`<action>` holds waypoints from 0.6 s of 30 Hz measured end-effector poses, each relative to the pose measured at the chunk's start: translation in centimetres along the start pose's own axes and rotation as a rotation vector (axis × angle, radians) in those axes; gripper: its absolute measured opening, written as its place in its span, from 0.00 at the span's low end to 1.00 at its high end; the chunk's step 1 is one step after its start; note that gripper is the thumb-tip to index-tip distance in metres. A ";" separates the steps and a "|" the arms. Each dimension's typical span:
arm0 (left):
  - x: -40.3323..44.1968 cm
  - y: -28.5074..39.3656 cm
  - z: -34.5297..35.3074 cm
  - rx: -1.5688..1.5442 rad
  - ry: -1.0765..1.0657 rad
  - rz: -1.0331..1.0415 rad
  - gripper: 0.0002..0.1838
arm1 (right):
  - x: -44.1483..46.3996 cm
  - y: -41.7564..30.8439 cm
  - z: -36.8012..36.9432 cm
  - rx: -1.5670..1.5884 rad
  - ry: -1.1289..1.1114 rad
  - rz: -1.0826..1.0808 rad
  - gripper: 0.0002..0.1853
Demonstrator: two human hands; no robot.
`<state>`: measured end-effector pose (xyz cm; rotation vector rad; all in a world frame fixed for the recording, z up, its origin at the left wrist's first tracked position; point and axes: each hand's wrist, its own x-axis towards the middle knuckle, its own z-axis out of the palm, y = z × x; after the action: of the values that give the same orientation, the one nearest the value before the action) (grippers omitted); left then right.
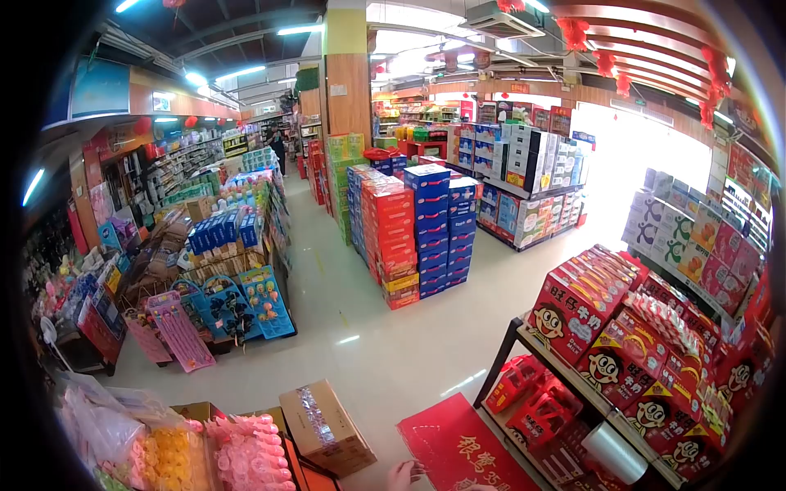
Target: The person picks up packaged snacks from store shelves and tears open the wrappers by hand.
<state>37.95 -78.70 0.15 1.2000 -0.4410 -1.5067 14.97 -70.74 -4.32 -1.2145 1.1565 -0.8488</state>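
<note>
Head cam has left hand (pixel 403 475) and right hand (pixel 475 488) by red mat (pixel 463 442), can't tell fingers' grip, milk boxes (pixel 610 327) face outward, probably for display.

Left hand (pixel 402 475) cropped at the bottom edge, right hand (pixel 478 488) reduced to a sliver there, red mat (pixel 446 430) cut off below, distant person (pixel 278 150) too small to make out

Take clearances from the red rectangular panel with gold lettering (pixel 463 442). Left of it, past a narrow floor gap, a taped brown cardboard carton (pixel 327 430) obstructs you. Right of it, a black-framed shelf (pixel 498 362) bars passage. Beyond it, glossy pale floor (pixel 401 352) gives you open room.
</note>
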 end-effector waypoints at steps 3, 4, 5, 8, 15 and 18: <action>2.4 -2.2 1.2 0.002 -0.074 -0.015 0.09 | 1.1 -3.2 -2.1 0.033 -0.017 0.005 0.09; 3.1 -2.8 2.1 0.013 -0.070 0.000 0.09 | 0.8 -4.9 -2.4 0.032 0.008 0.012 0.09; 3.4 -3.7 3.0 0.025 -0.063 0.010 0.10 | 0.5 -6.3 -3.0 0.033 0.033 0.026 0.09; 3.5 -4.6 6.5 0.109 0.022 0.090 0.11 | 0.1 -9.2 -5.5 0.016 0.026 0.017 0.10; 3.6 -4.6 14.3 0.292 -0.133 0.206 0.10 | 3.0 -5.9 -14.2 -0.009 0.109 -0.245 0.09; 0.8 -3.2 21.0 0.356 -0.182 0.187 0.09 | 1.5 -7.9 -18.3 0.070 0.169 -0.157 0.09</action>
<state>18.54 -85.09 5.99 1.2566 -0.9499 -1.4166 -1.69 -78.33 3.82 -1.2048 1.1670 -1.1191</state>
